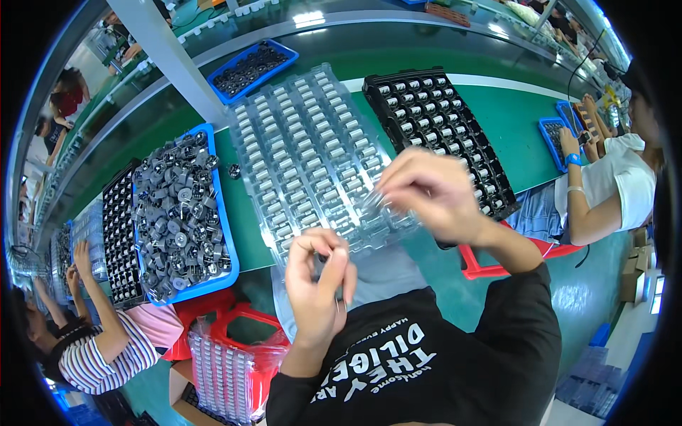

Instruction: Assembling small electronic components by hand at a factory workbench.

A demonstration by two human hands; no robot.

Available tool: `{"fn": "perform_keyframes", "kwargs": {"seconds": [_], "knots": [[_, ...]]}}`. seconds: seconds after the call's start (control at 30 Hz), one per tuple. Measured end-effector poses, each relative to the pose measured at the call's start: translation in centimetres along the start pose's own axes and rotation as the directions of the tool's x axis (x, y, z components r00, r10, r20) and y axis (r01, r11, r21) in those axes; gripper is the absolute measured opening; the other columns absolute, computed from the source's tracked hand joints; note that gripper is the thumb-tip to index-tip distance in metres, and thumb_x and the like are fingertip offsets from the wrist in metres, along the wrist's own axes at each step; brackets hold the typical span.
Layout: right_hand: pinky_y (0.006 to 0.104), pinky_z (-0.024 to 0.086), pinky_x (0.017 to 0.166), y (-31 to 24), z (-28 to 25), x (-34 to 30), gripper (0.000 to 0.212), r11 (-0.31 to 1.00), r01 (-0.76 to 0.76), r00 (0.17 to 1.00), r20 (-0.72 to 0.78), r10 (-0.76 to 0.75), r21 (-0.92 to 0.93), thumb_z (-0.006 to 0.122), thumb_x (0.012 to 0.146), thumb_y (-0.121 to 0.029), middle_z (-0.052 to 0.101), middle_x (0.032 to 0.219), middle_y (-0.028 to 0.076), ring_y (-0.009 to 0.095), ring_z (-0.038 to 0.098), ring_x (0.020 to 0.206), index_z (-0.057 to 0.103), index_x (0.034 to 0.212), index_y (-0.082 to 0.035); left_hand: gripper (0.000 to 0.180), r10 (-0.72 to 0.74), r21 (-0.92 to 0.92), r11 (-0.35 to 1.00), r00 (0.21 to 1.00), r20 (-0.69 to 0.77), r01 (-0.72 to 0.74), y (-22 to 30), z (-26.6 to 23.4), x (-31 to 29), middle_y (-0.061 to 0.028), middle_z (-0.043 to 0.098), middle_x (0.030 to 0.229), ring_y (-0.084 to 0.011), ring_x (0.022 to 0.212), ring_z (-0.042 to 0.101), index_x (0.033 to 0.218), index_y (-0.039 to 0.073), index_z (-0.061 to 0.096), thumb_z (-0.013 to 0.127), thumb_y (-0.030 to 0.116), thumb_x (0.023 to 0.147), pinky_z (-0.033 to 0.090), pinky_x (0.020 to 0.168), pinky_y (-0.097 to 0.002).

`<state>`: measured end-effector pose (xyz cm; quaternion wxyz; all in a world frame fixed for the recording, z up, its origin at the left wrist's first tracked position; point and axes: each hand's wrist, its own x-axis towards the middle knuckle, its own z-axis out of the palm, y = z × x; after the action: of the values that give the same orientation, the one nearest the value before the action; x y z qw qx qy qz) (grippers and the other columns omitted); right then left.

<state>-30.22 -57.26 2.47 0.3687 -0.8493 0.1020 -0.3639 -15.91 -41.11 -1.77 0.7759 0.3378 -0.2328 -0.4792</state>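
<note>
A clear plastic tray (298, 135) lies in front of me on the green bench, its rows of pockets filled with small silvery-white cylindrical parts. Over its near edge, my left hand (320, 284) is closed, thumb against curled fingers; a thin wire-like end shows below them, but what they hold is too small to name. My right hand (433, 195) pinches above the tray's right near side. Something thin and shiny, blurred, shows at its fingertips. To the right, a black tray (490, 160) carries similar cylindrical parts.
A blue bin (231, 241) heaped with grey round pinned parts stands left; another blue bin (284, 51) holds dark parts farther back. A metal post (167, 57) rises behind. Co-workers sit at left (106, 348) and right (618, 184). A red stool (249, 319) holds more clear trays.
</note>
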Motion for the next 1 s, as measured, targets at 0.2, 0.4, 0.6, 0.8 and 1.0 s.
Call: {"fn": "perform_keyframes", "kwargs": {"seconds": [0.2,0.4,0.6,0.8,1.0], "knots": [[0.036,0.053,0.072,10.4,-12.3,-3.3,0.009,0.551,0.012,0.996,-0.041,-0.085,-0.834,0.064,0.079,0.003,0.064,0.089,0.011,0.03,0.064,0.082,0.062,0.087,0.0,0.023,-0.607,-0.185,0.749,0.771,0.193,0.636,-1.3,-3.9,-7.2,-0.0187,0.049,0.114,-0.0171,0.071,0.051,0.119,0.004,0.043,0.047,0.007,0.097,0.041,0.048,-0.0229],[0.0393,0.049,0.072,13.2,-15.1,-3.0,0.004,0.33,0.122,0.987,0.149,0.057,-0.936,0.055,0.075,-0.002,0.055,0.079,0.011,0.029,0.056,0.082,0.054,0.078,-0.002,0.041,-0.844,-0.165,0.53,0.536,-0.01,0.831,-4.8,-7.2,-10.3,-0.0149,0.06,0.084,-0.0167,0.061,0.057,0.101,0.003,0.054,0.036,0.039,0.106,0.032,0.036,-0.0214],[0.0411,0.048,0.076,13.5,-16.6,-3.4,0.009,0.279,0.152,0.96,0.208,0.186,-0.948,0.053,0.071,0.002,0.052,0.082,0.013,0.032,0.053,0.087,0.051,0.079,-0.001,0.034,-0.75,-0.353,0.614,0.661,0.016,0.706,-6.5,-9.5,-8.5,-0.0157,0.055,0.086,-0.0199,0.059,0.049,0.094,0.007,0.051,0.035,0.035,0.103,0.031,0.037,-0.0233],[0.0416,0.047,0.075,15.0,-16.1,-3.3,0.008,0.357,0.163,0.939,0.255,0.229,-0.92,0.054,0.071,0.003,0.055,0.082,0.014,0.033,0.054,0.083,0.053,0.079,0.002,0.021,-0.71,-0.351,0.655,0.704,0.015,0.669,-5.2,-9.3,-8.7,-0.0133,0.054,0.091,-0.0192,0.07,0.051,0.105,0.005,0.05,0.041,0.023,0.101,0.035,0.042,-0.0239],[0.0408,0.049,0.075,12.0,-11.4,0.9,0.008,0.476,0.168,0.956,0.26,0.134,-0.863,0.06,0.075,0.002,0.061,0.085,0.013,0.033,0.059,0.086,0.059,0.082,0.001,0.042,-0.64,-0.215,0.688,0.719,0.271,0.693,-5.0,-10.8,-8.3,-0.0173,0.055,0.083,-0.0173,0.061,0.052,0.091,0.001,0.05,0.035,0.038,0.105,0.036,0.038,-0.0223]]}}
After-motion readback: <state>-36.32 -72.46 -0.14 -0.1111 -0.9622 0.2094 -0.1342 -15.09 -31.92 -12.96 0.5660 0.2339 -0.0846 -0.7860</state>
